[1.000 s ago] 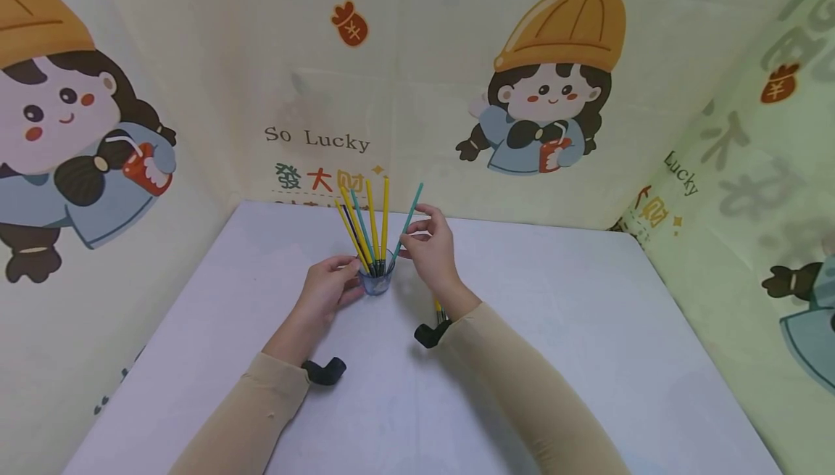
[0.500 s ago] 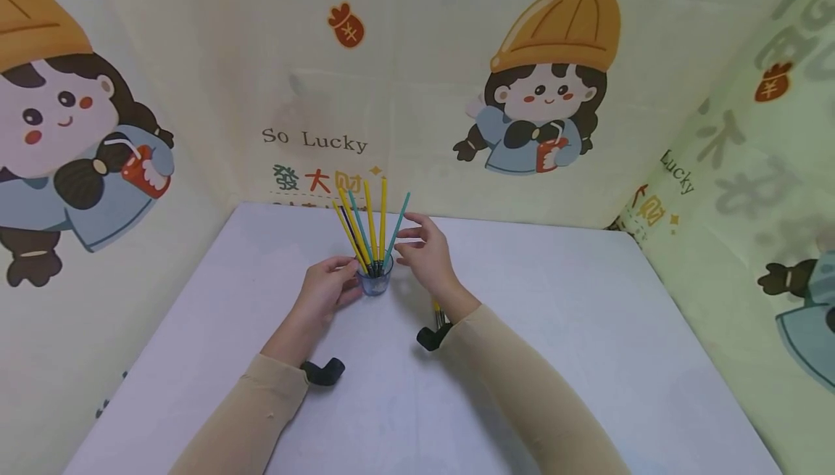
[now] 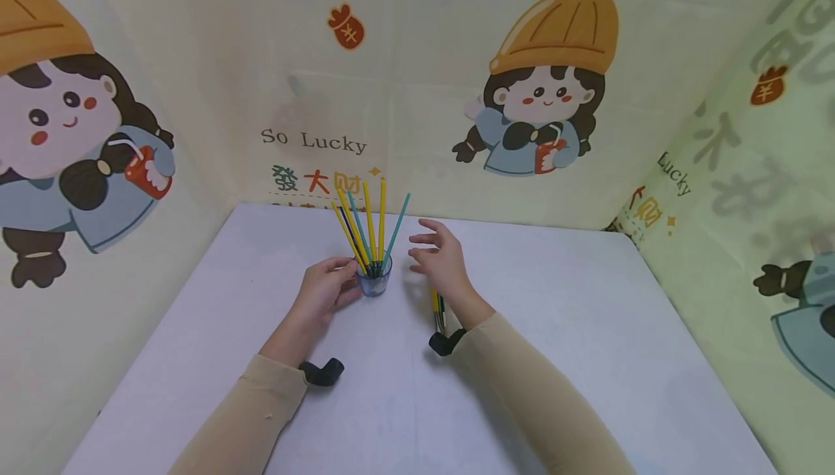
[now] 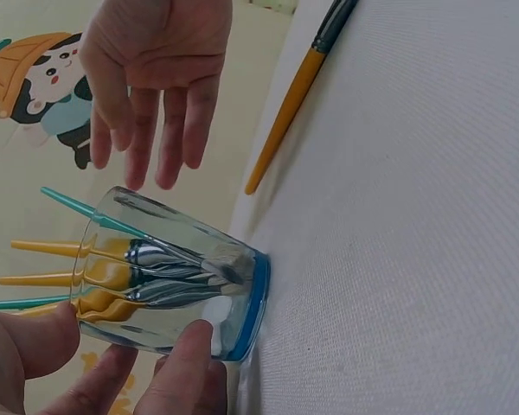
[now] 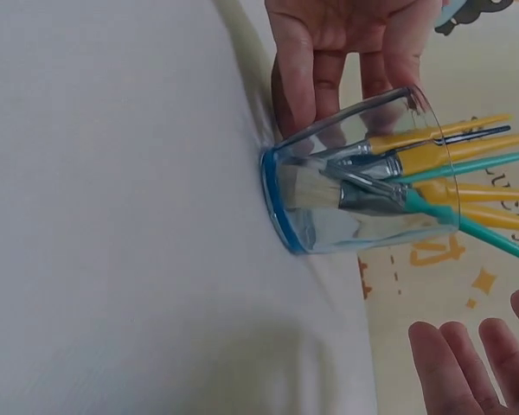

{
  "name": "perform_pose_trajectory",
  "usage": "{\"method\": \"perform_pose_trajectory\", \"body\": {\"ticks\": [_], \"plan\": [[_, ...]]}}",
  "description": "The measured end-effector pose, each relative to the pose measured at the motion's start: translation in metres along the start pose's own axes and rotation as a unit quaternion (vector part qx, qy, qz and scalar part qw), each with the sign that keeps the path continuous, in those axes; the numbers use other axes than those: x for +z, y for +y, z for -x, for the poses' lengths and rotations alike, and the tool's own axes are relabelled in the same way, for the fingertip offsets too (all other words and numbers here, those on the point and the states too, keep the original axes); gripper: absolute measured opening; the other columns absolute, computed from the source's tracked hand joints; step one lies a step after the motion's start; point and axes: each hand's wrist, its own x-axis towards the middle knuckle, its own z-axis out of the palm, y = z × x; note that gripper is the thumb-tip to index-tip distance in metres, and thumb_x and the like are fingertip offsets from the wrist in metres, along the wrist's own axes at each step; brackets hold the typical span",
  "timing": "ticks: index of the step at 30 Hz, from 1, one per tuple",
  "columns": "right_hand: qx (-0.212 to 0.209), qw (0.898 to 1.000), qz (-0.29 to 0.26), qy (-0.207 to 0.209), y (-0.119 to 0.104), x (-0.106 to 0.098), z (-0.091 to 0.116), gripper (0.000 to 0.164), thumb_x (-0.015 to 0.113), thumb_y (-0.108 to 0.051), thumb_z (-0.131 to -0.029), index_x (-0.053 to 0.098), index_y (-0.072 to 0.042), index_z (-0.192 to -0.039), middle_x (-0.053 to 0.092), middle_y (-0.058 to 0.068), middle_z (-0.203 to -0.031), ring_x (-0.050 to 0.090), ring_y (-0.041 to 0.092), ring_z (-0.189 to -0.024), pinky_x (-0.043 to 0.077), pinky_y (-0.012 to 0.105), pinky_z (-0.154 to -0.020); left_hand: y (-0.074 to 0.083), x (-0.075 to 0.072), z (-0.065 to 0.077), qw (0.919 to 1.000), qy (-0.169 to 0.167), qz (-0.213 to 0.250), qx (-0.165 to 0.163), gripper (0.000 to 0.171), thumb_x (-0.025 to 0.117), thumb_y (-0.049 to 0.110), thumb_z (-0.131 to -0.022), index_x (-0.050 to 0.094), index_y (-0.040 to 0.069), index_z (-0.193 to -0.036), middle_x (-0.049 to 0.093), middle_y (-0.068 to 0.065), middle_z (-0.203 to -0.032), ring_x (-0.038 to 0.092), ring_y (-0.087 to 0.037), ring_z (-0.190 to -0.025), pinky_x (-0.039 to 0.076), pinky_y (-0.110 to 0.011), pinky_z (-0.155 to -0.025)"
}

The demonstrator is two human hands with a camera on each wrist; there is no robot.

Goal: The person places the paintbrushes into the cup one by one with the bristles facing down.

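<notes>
A clear drinking glass with a blue base (image 3: 374,287) stands on the table, holding several yellow and teal paintbrushes (image 4: 112,275), bristles down. My left hand (image 3: 324,288) holds the glass from the left side, thumb near the rim and fingers lower along the wall. To the right of the glass, my right hand (image 3: 443,261) is apart from it, fingers spread and holding nothing. Leaning right inside the glass is a teal paintbrush (image 3: 397,228). Partly hidden under my right wrist, more brushes lie on the table, among them a yellow-handled paintbrush (image 3: 435,301).
The white table (image 3: 365,417) has a patterned cloth backdrop (image 3: 417,98) along its back and sides. A black wrist mount (image 3: 322,373) sticks out from the left cuff, and another black mount (image 3: 446,342) from the right cuff.
My right hand lowered the teal paintbrush into the glass, let go of it and drew away to the right. The left hand has stayed at the glass.
</notes>
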Motion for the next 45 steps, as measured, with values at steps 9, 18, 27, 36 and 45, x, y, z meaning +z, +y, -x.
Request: {"method": "perform_pose_trajectory", "body": {"ticks": [9, 18, 27, 36, 45], "plan": [[0.026, 0.999, 0.007, 0.018, 0.007, -0.018, 0.007, 0.059, 0.072, -0.01, -0.1, 0.053, -0.028, -0.153, 0.068, 0.021, -0.14, 0.071, 0.044, -0.113, 0.071, 0.041, -0.075, -0.001, 0.0, 0.0, 1.0, -0.001, 0.001, 0.007, 0.04, 0.064, 0.026, -0.11, 0.062, 0.007, -0.145, 0.061, -0.014, -0.14, 0.06, -0.027, -0.127, 0.063, -0.04, -0.106], [0.045, 0.999, 0.011, 0.028, 0.016, -0.032, 0.01, 0.064, 0.073, -0.004, -0.097, 0.053, -0.025, -0.154, 0.069, 0.019, -0.134, 0.071, 0.045, -0.11, 0.07, 0.051, -0.076, -0.003, 0.0, -0.002, 1.0, 0.0, 0.001, 0.003, 0.039, 0.065, 0.025, -0.11, 0.062, 0.008, -0.144, 0.062, -0.015, -0.142, 0.062, -0.027, -0.127, 0.064, -0.039, -0.105], [0.053, 0.996, 0.058, 0.04, 0.024, -0.043, 0.012, 0.062, 0.072, -0.004, -0.099, 0.054, -0.024, -0.154, 0.069, 0.015, -0.118, 0.076, 0.038, -0.097, 0.07, 0.043, -0.067, -0.002, -0.001, -0.003, 1.0, 0.004, -0.001, -0.005, 0.04, 0.066, 0.026, -0.109, 0.062, 0.01, -0.145, 0.062, -0.014, -0.144, 0.063, -0.027, -0.126, 0.064, -0.039, -0.106], [0.09, 0.989, 0.109, 0.043, 0.031, -0.051, 0.016, 0.063, 0.074, -0.009, -0.099, 0.052, -0.018, -0.157, 0.066, 0.013, -0.115, 0.073, 0.03, -0.092, 0.069, 0.036, -0.064, -0.002, -0.002, -0.002, 0.9999, 0.003, -0.002, -0.011, 0.038, 0.065, 0.026, -0.109, 0.063, 0.01, -0.144, 0.063, -0.012, -0.144, 0.062, -0.026, -0.128, 0.064, -0.037, -0.105], [0.125, 0.976, 0.176, 0.025, 0.032, -0.056, 0.017, 0.06, 0.079, -0.012, -0.097, 0.056, -0.017, -0.152, 0.067, 0.011, -0.108, 0.07, 0.025, -0.083, 0.066, 0.028, -0.063, -0.002, -0.002, -0.003, 0.9999, 0.005, 0.008, -0.009, 0.038, 0.067, 0.026, -0.109, 0.065, 0.008, -0.142, 0.066, -0.011, -0.14, 0.065, -0.024, -0.124, 0.065, -0.038, -0.104]]}}
